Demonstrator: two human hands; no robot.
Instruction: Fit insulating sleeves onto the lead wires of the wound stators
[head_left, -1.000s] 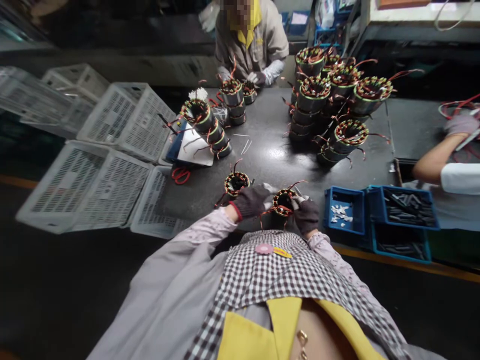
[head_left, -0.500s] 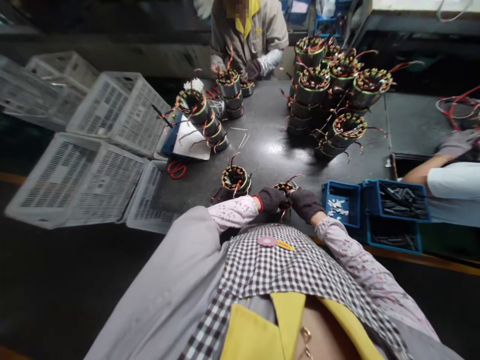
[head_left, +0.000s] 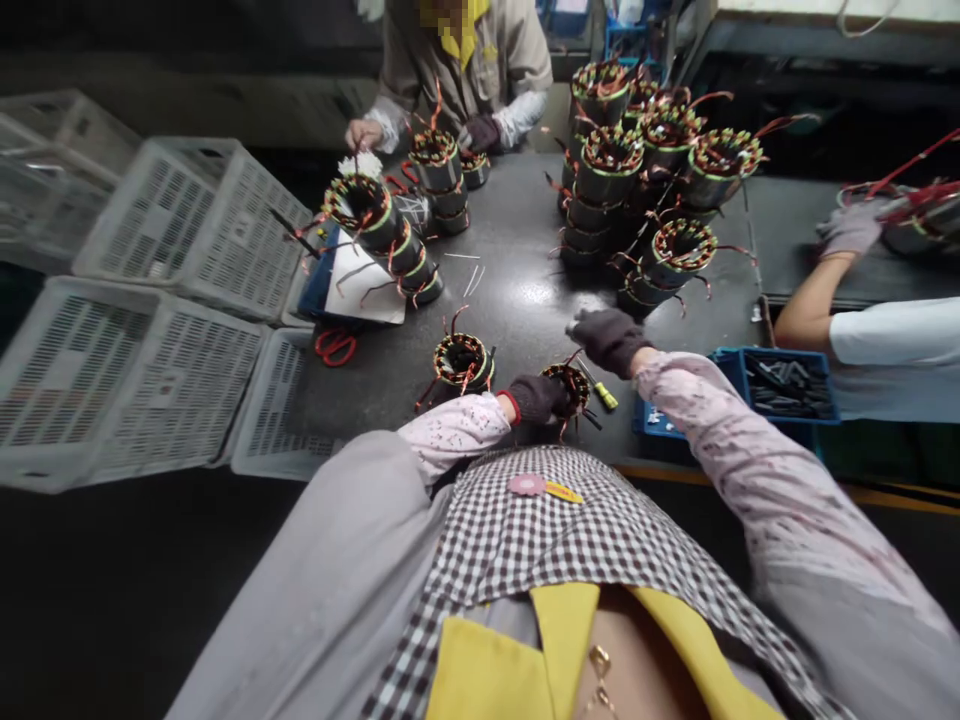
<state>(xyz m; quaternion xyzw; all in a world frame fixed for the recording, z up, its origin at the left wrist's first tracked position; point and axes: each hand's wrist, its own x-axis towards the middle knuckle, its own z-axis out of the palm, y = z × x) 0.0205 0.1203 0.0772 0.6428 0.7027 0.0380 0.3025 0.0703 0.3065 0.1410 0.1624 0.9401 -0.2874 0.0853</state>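
Observation:
My left hand [head_left: 536, 398], in a dark glove, grips the left side of a wound motor stator [head_left: 568, 390] at the table's near edge. Red and black leads stick out around its coil ring. My right hand [head_left: 609, 338], also gloved, is above and to the right of that stator, apart from it. Its fingers stretch leftward, and nothing shows in them. A screwdriver with a yellow handle [head_left: 606, 396] lies just right of the held stator, below my right hand. Another stator [head_left: 460, 362] stands upright to the left of my left hand.
Stacked stators [head_left: 611, 165] stand at the table's back right; a leaning stack [head_left: 379, 225] stands left. Red scissors [head_left: 335, 347] lie near white crates [head_left: 172, 370]. A blue bin [head_left: 791, 385] holds black tubes. One co-worker [head_left: 465, 70] is opposite, another's arm [head_left: 840, 300] at right.
My right hand has left the stator and moved up and right. The screwdriver now shows on the table. My left hand stays on the stator. The opposite co-worker's bare hand has moved outward to the left.

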